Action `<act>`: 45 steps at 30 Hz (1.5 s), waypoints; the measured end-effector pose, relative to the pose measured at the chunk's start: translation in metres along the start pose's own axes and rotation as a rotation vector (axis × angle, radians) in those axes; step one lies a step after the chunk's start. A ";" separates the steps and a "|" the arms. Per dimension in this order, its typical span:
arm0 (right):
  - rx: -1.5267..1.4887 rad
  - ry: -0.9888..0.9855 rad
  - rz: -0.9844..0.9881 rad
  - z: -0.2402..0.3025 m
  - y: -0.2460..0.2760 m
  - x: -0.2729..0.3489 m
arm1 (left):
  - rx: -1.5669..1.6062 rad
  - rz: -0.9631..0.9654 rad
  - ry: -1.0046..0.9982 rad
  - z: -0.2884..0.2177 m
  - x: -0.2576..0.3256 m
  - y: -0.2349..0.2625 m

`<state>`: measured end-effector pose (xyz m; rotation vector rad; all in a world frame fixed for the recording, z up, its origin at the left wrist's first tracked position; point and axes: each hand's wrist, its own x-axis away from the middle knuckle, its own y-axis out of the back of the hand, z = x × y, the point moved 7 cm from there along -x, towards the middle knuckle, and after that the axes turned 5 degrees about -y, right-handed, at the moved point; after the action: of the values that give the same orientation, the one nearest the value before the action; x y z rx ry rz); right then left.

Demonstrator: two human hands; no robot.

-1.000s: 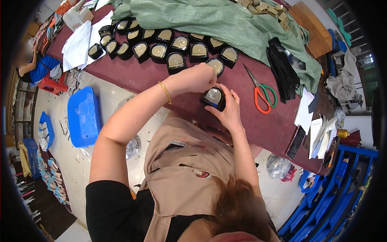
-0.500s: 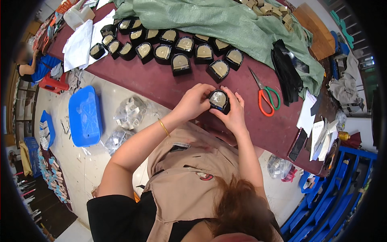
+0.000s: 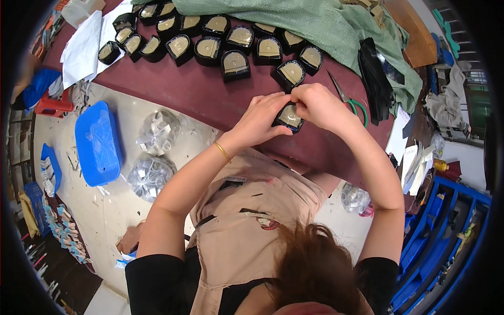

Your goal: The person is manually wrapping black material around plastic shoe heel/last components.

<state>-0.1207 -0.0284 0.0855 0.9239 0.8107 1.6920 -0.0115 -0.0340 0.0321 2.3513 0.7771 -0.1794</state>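
Pinching a small black box (image 3: 289,116) between them, the left hand (image 3: 262,118) and right hand (image 3: 315,105) hold it over the maroon table (image 3: 184,94), near a row of boxes (image 3: 210,44) and scissors (image 3: 349,100).

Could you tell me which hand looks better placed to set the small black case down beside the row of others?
Probably the left hand: it cups the black case from below, while the right hand only pinches its top edge. The row of cases lies up and leftward.
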 end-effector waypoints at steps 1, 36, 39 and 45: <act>-0.167 -0.165 0.091 -0.008 -0.003 0.000 | -0.018 -0.004 0.000 -0.002 0.000 0.001; 0.045 -0.269 -0.661 0.020 -0.058 -0.024 | -0.458 -0.624 -0.030 0.016 0.055 0.059; 0.009 -0.345 -0.746 0.022 -0.044 -0.059 | -0.476 -0.645 -0.023 0.014 0.056 0.059; -0.603 -0.125 -0.628 0.003 -0.058 -0.024 | -0.274 -0.747 0.067 0.032 0.057 0.078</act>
<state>-0.0871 -0.0349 0.0325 0.3001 0.3977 1.1928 0.0816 -0.0740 0.0311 1.7259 1.5768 -0.2857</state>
